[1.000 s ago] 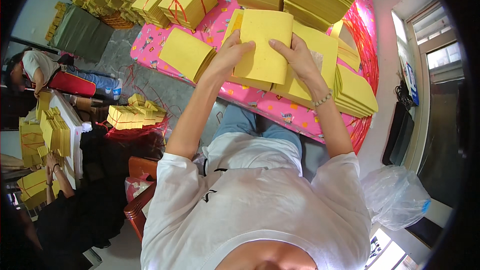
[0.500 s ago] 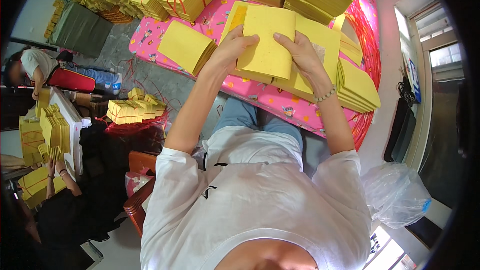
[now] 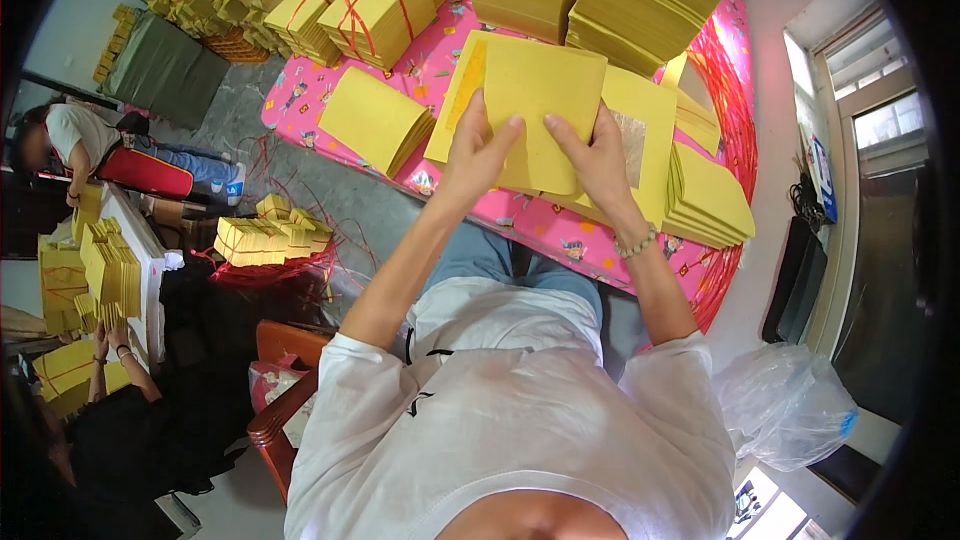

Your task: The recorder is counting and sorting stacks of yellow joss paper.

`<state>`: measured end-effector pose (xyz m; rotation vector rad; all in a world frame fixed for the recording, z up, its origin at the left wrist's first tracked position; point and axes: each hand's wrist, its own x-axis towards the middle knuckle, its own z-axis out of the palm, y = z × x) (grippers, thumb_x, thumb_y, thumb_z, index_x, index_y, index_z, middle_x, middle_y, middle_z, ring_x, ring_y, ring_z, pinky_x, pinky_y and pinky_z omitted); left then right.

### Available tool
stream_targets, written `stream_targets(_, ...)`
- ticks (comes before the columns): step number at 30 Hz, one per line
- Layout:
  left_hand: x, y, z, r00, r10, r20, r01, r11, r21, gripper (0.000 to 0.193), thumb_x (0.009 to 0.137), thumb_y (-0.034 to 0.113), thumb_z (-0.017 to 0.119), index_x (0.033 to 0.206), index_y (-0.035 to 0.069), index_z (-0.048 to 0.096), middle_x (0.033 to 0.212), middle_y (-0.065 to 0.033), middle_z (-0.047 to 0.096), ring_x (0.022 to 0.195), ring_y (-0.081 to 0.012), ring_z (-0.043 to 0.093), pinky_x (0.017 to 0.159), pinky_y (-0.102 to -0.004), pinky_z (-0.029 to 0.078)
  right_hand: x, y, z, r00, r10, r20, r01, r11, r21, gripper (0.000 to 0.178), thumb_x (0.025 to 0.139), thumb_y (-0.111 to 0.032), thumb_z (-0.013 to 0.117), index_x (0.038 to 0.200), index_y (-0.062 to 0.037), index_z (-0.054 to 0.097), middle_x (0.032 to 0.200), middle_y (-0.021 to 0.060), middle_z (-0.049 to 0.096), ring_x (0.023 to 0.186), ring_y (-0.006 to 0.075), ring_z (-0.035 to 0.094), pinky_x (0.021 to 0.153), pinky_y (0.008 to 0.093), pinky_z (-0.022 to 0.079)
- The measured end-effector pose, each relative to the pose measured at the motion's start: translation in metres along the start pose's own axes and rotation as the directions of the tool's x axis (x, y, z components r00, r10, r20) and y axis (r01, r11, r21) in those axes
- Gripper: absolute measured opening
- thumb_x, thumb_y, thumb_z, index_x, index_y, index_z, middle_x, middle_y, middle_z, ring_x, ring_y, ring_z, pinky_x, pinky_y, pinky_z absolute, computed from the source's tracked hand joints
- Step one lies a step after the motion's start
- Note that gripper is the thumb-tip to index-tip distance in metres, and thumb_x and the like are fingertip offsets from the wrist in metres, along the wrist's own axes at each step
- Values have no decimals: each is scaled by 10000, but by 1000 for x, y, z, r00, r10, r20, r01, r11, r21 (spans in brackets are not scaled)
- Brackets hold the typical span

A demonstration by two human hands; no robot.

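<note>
A folded sheaf of yellow paper is held between both my hands above a pink patterned table. My left hand grips its left edge, thumb on top and fingers behind. Round the right edge closes my right hand, with a beaded bracelet on the wrist. Both thumbs press on the front near the lower half. Beneath the sheaf lie larger yellow sheets, one with a silvery patch and another with an orange one. To the left rests a separate folded yellow stack.
Tall yellow paper stacks and red-tied bundles line the table's far side. Red strands hang along its right edge, beside fanned yellow paper. A wooden chair is at left; other people work at a white table.
The whole view has shifted, so the table sits lower. My hands have come a little closer to me and now grip the yellow paper sheaf farther down its sides.
</note>
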<state>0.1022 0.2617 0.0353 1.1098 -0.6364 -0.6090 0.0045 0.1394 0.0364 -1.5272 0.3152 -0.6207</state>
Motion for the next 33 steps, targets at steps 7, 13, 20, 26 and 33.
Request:
stream_targets(7,-13,3,0,997,80,5,-80,996,29,447,912,-11,502,1334,-15,356,1266,-116,516,1174,-165,492,991,-292,385,-10,-7,-1,998,27,61,-35,991,129,392,885,-117,640,1224,17,499,1115,85,618,981,119,588,833,267,486)
stream_targets(13,-21,5,-3,995,102,-10,-102,995,10,452,913,-18,500,1341,-12,354,1280,-110,507,1183,-161,483,995,-289,379,-12,-14,1,995,48,89,-60,989,133,328,896,-145,640,1170,16,559,1067,66,643,920,98,598,788,249,494)
stream_targets(20,-27,7,-5,997,76,-19,-75,997,30,440,910,-19,503,1330,-6,375,1268,-96,520,1170,-151,491,984,-283,386,-5,-18,-4,996,73,42,-77,993,91,274,908,-162,632,1115,17,612,986,33,663,850,67,593,732,212,484)
stream_targets(26,-35,7,-9,998,-27,-55,27,1000,-5,440,898,-2,532,1321,10,414,1251,-79,549,1142,-140,521,965,-284,403,1,-20,-7,1000,17,-9,-16,995,98,212,902,-169,641,1002,18,650,889,16,668,757,32,577,663,189,471)
stream_targets(33,-40,5,-14,990,-110,-86,107,993,-46,454,880,10,561,1319,26,448,1238,-65,576,1143,-141,531,975,-285,388,0,-12,-11,993,108,38,-109,994,16,176,911,-170,626,926,4,639,811,-7,651,711,4,559,623,145,443)
